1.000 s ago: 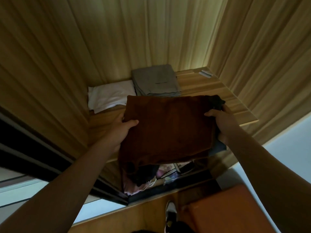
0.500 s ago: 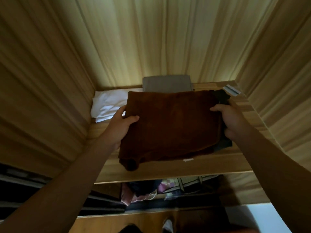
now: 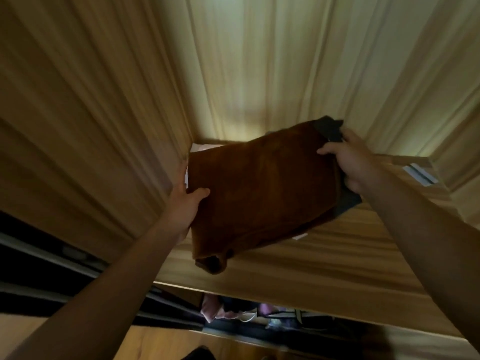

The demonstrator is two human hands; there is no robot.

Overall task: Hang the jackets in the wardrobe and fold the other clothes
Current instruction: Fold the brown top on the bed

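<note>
A folded brown garment lies on top of a folded dark garment, and I hold both as one stack over the wooden wardrobe shelf. My left hand grips the stack's left edge, thumb on top. My right hand grips the right edge at the dark layer. The stack is tilted, its far right corner raised. It covers the clothes lying at the back of the shelf; only a sliver of white cloth shows at its left.
Wooden wardrobe walls close in on the left, back and right. A small white strip lies on the shelf's right side. Below the shelf, pink and dark clothes hang or lie. A dark door track runs at lower left.
The stack has moved deeper over the shelf and to the left, tilting with its right corner up. It now hides the grey and white folded clothes.
</note>
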